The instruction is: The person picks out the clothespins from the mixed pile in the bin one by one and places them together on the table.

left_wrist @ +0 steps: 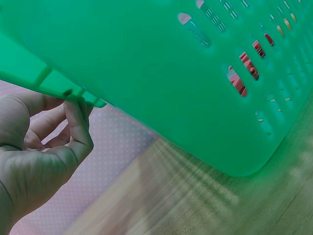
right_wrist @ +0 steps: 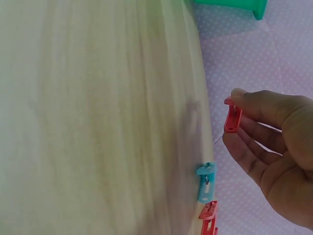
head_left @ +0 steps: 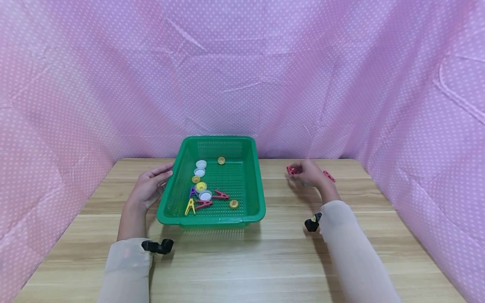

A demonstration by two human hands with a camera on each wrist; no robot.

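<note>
A green plastic basket [head_left: 216, 220] stands on the table, tilted slightly in the head view. My left hand [head_left: 147, 188] is at its left side; in the left wrist view the thumb and fingers pinch the basket's rim [left_wrist: 41, 90]. To the right of the basket, my right hand [head_left: 311, 172] holds a red clothespin [right_wrist: 233, 117] between thumb and fingers, above the table's far edge. A light-blue clothespin [right_wrist: 206, 182] and another red clothespin [right_wrist: 209, 218] lie near that hand; the latter red one [head_left: 329, 176] also shows in the head view.
Inside the basket lie several bottle caps, such as a white cap [head_left: 201, 164] and a gold cap [head_left: 233, 204], plus clothespins, among them a yellow clothespin [head_left: 190, 206] and a purple clothespin [head_left: 193, 192]. A pink dotted cloth [head_left: 242, 84] hangs behind the wooden table [head_left: 235, 269].
</note>
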